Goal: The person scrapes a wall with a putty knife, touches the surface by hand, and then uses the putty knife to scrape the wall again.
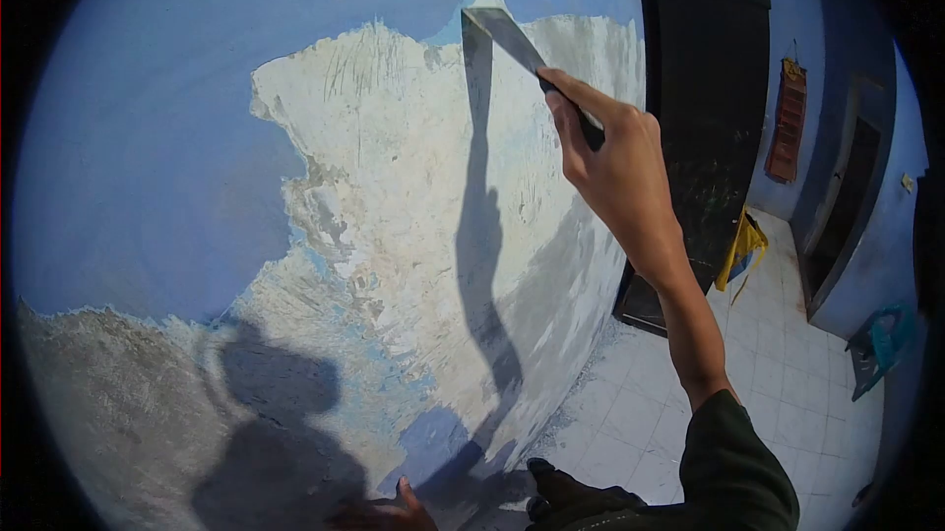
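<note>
My right hand (620, 157) is closed around the dark handle of a paint scraper (507, 37). Its flat blade meets the blue wall (177, 157) at the upper edge of a large bare patch (404, 137), where pale plaster shows under the paint. The patch has a ragged border, with scratch lines and thin blue remnants. Low in the view, my left hand (404, 513) is partly cut off by the frame edge, its thumb standing apart from the fingers, close to the wall. Nothing shows in it.
Paint flakes lie on the white tiled floor (640, 403) along the wall's foot. A black door (704, 118) stands to the right of the patch. Beyond it are a yellow bag (740, 250), a reddish-brown wall hanging (787, 123) and a teal object (886, 339). Shadows fall across the wall.
</note>
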Tool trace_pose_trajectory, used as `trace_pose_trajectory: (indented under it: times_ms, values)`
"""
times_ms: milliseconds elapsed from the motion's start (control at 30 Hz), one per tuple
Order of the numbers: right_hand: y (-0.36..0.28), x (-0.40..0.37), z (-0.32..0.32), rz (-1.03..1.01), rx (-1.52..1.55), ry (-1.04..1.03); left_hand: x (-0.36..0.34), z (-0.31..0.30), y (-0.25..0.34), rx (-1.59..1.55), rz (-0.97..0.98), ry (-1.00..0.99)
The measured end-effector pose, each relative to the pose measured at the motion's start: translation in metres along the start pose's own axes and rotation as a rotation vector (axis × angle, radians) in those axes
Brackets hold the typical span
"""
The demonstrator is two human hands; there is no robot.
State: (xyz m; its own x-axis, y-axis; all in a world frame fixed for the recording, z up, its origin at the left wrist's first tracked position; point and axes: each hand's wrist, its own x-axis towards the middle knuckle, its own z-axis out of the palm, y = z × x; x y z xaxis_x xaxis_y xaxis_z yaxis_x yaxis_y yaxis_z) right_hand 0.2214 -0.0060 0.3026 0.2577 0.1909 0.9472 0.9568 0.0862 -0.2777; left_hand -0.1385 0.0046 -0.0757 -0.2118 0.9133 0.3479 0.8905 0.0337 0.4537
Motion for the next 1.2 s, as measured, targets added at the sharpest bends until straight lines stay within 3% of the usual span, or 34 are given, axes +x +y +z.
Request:
trace_pose_trajectory:
  times_ms: [200, 400, 500, 700, 833, 967, 1000, 1033, 1067, 1100, 1133, 1200]
  values:
    - [0.003, -0.008, -0.007, 0.006, 0.011, -0.048, -0.001, 0.003, -0.005, 0.008, 0.04, 0.019]
    - [-0.001, 0.021, 0.004, -0.079, -0.014, 0.078, -0.001, 0.008, -0.008, 0.009, 0.088, 0.041]
    - [0.0, -0.004, -0.008, 0.021, -0.009, -0.047, -0.002, 0.012, -0.015, 0.015, 0.103, 0.056]
    - [0.008, 0.032, 0.005, -0.032, 0.068, 0.059, -0.002, 0.015, -0.019, 0.013, 0.117, 0.065]
    - [0.041, -0.042, -0.013, 0.114, 0.167, 0.09, -0.003, 0.012, -0.02, -0.012, 0.114, 0.034]
    - [0.103, -0.254, -0.024, 0.565, 0.225, -0.085, -0.013, -0.004, -0.016, -0.157, 0.08, -0.07]
    - [0.134, -0.337, -0.023, 0.486, 0.128, -0.14, -0.018, -0.01, -0.011, -0.232, 0.067, -0.114]
    - [0.153, -0.432, -0.028, 0.634, 0.154, -0.21, -0.023, -0.018, -0.002, -0.33, 0.046, -0.184]
    - [0.109, -0.445, -0.06, 1.391, 0.404, -0.262, -0.03, -0.023, 0.009, -0.422, 0.018, -0.278]
    - [0.103, -0.501, -0.07, 1.524, 0.509, -0.202, -0.039, -0.026, 0.024, -0.522, -0.034, -0.424]
    - [0.086, -0.528, -0.083, 1.598, 0.471, -0.273, -0.051, -0.022, 0.038, -0.594, -0.082, -0.594]
    - [0.063, -0.52, -0.113, 1.774, 0.847, -0.45, -0.081, 0.016, 0.042, -0.607, -0.027, -0.903]
